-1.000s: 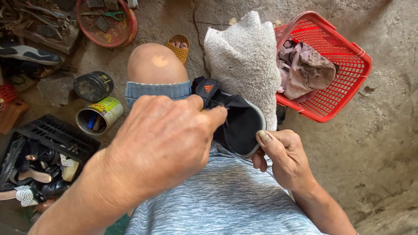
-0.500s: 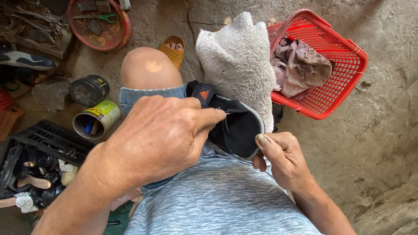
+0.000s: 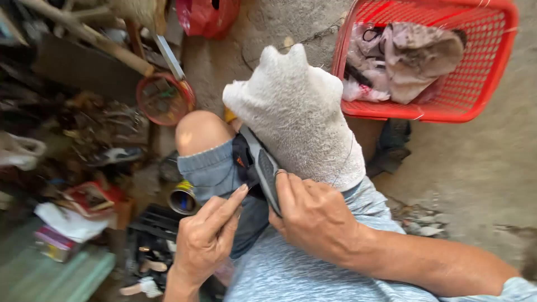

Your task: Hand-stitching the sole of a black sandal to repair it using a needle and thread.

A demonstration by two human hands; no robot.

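The person sits with a black shoe [image 3: 258,168] turned on its edge across the lap, its grey sole rim facing up, wedged between the bare knee [image 3: 198,131] and a thick white towel [image 3: 296,117] draped over the other leg. The right hand [image 3: 313,215] is clamped over the near end of the shoe, thumb pressed along the sole edge, fingers wrapped round and gripping it. The left hand [image 3: 210,237] comes in from below, fingers stretched out and loosely open, the fingertips touching the shoe's dark upper but not closed on anything. Beyond the towel, a red plastic basket [image 3: 486,67] sits on the concrete floor with crumpled cloths [image 3: 408,59] inside. Off to the left, a round red tray [image 3: 163,99] of bits and a tin can [image 3: 182,198] lying on its side, just beside the knee, among blurred clutter.
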